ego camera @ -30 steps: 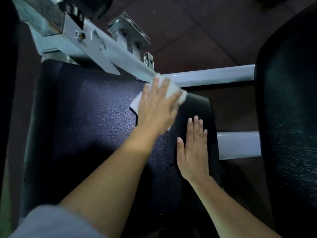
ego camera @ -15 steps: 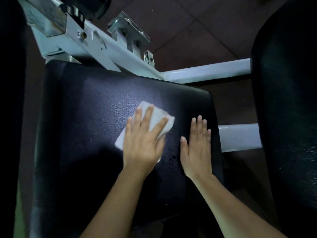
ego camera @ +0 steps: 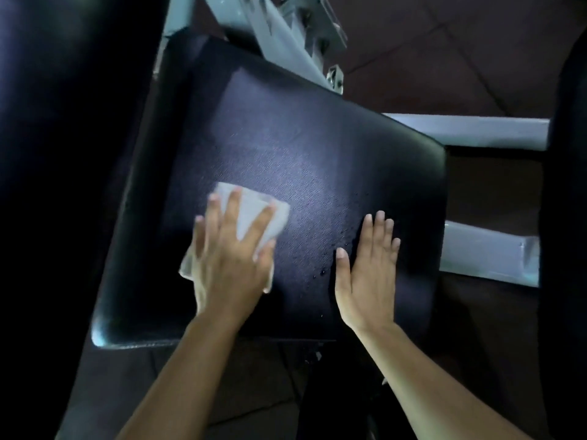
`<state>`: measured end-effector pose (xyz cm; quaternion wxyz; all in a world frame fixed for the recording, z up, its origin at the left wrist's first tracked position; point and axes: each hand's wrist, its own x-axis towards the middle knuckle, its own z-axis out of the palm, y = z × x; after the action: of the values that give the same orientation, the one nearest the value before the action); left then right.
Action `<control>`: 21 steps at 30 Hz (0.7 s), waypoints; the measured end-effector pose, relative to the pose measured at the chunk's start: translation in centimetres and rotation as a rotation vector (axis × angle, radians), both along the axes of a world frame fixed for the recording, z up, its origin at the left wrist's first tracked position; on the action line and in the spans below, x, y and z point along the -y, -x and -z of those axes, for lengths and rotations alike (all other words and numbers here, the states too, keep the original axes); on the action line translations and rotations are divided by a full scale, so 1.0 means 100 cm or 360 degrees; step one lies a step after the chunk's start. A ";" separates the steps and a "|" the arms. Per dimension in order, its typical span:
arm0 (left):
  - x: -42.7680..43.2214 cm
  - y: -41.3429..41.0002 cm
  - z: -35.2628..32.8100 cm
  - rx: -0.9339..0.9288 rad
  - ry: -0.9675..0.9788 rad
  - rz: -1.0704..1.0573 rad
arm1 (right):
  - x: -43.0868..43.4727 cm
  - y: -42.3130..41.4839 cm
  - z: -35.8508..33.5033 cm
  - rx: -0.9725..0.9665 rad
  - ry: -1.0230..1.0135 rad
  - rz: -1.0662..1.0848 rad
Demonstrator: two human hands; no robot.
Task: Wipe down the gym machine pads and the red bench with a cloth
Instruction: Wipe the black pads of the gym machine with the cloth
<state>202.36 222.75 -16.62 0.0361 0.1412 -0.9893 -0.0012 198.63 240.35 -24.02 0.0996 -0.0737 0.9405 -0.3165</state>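
A black padded seat (ego camera: 317,147) of a gym machine fills the middle of the view. My left hand (ego camera: 232,258) presses a white cloth (ego camera: 254,214) flat onto the pad's left half, fingers spread and straight. Flat on the pad's right half lies my right hand (ego camera: 368,271), fingers together, holding nothing. Small water droplets (ego camera: 324,268) dot the pad between the two hands. No red bench is in view.
The white metal frame (ego camera: 286,36) with brackets rises behind the pad. Two white bars (ego camera: 476,131) (ego camera: 486,252) run off to the right. Dark pads stand at the far left (ego camera: 63,122) and the right edge (ego camera: 568,185). Brown tiled floor (ego camera: 460,52) lies beyond.
My left hand has dragged the cloth from the pad's far right corner toward me and to the left. My right hand has stayed flat in place. The camera has shifted.
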 end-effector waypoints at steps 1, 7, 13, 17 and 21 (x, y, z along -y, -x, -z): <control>0.009 0.004 -0.004 -0.0013 -0.0008 -0.0147 | 0.001 -0.006 0.001 -0.0024 -0.0021 -0.0041; -0.007 -0.004 0.008 0.0006 0.0063 0.0181 | 0.002 -0.010 0.007 -0.0130 -0.0080 -0.0042; 0.019 -0.050 -0.005 -0.0111 0.0052 -0.0256 | 0.002 -0.012 0.008 -0.0182 -0.0089 -0.0048; 0.003 -0.022 -0.002 -0.0075 0.0024 -0.0284 | 0.000 -0.013 0.008 -0.0189 -0.0074 -0.0063; 0.016 -0.095 -0.004 -0.0011 0.0108 -0.0037 | -0.002 -0.013 0.008 -0.0190 -0.0035 -0.0069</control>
<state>211.83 221.19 -16.21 0.0444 0.1514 -0.9870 0.0322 199.92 240.50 -24.80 0.0509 -0.1116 0.9463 -0.2990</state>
